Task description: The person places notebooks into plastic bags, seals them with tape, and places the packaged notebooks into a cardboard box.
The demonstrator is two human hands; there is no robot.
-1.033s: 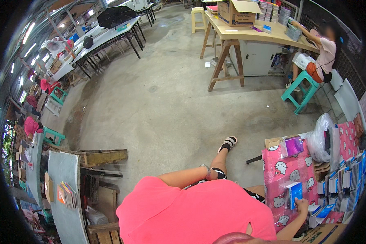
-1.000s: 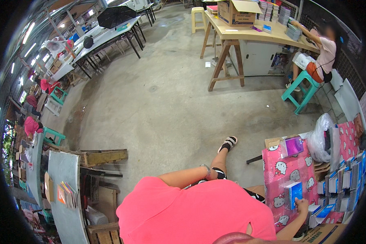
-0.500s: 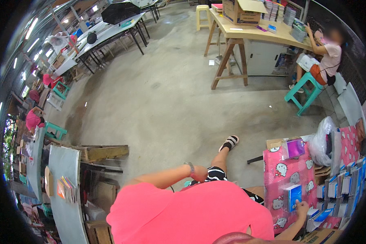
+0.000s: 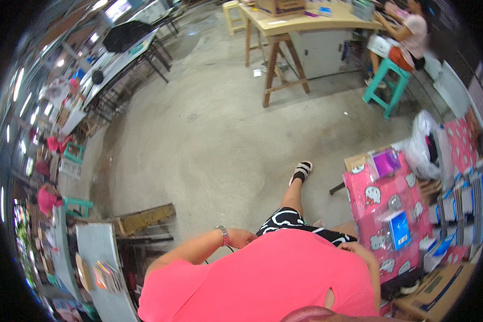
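Note:
My left hand (image 4: 241, 238), with a wristwatch (image 4: 222, 235) behind it, is at my waist beside the black-and-white patterned shorts (image 4: 284, 219). Its fingers look curled, but whatever they hold is hidden. My right hand (image 4: 355, 249) is at the other side of my waist, by the hem of my pink shirt (image 4: 263, 268); its fingers are mostly hidden. To the right of that hand, a small stack of blue-covered booklets (image 4: 399, 229) lies on a table with a pink cartoon-print cover (image 4: 365, 214). Neither hand touches the booklets.
Purple booklets (image 4: 385, 162) and a plastic bag (image 4: 424, 147) are at the table's far end. Several booklet stacks (image 4: 461, 209) stand to the right, above a cardboard box (image 4: 434, 292). A grey table (image 4: 96, 241) is at left. Another person sits on a green stool (image 4: 389, 86).
My right hand has left the blue booklets and come back to my waist. My left hand has shifted slightly left and down in the picture. The view has tilted and turned.

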